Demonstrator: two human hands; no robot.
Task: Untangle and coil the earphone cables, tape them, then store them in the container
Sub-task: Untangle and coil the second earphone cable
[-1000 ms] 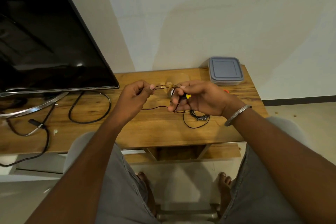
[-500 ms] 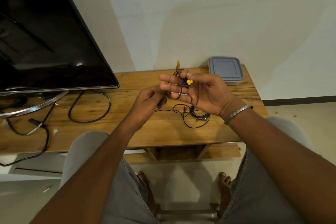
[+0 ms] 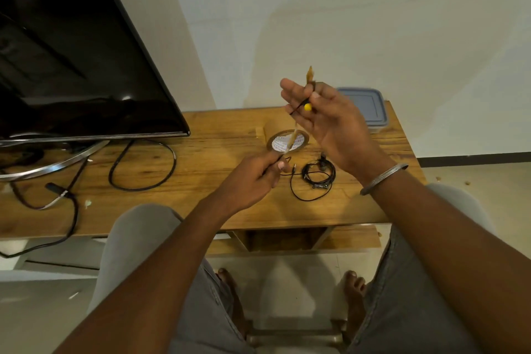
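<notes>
My right hand (image 3: pixel 330 124) is raised above the wooden table (image 3: pixel 218 198), fingers half spread, pinching a small black earphone bundle with a yellow ear tip (image 3: pixel 307 107). A brown tape end (image 3: pixel 309 74) sticks up from the bundle. A thin brown tape strip (image 3: pixel 293 135) runs down from it to my left hand (image 3: pixel 254 180), which pinches its lower end. A brown tape roll (image 3: pixel 287 141) lies flat on the table behind my left hand. A second black earphone cable (image 3: pixel 317 175), loosely coiled, lies to the right of my left hand. The closed grey-lidded container (image 3: pixel 366 106) stands at the table's back right corner.
A large black TV (image 3: pixel 71 46) on a curved metal stand (image 3: pixel 48 165) fills the left side. Thick black cables (image 3: pixel 143 164) loop on the table beside it. My knees sit against the table's front edge, and my bare feet rest on the floor below.
My right hand has lifted the bundle higher and away from me. My left hand has dropped toward the table, drawing the tape strip out. The tape roll has come into view.
</notes>
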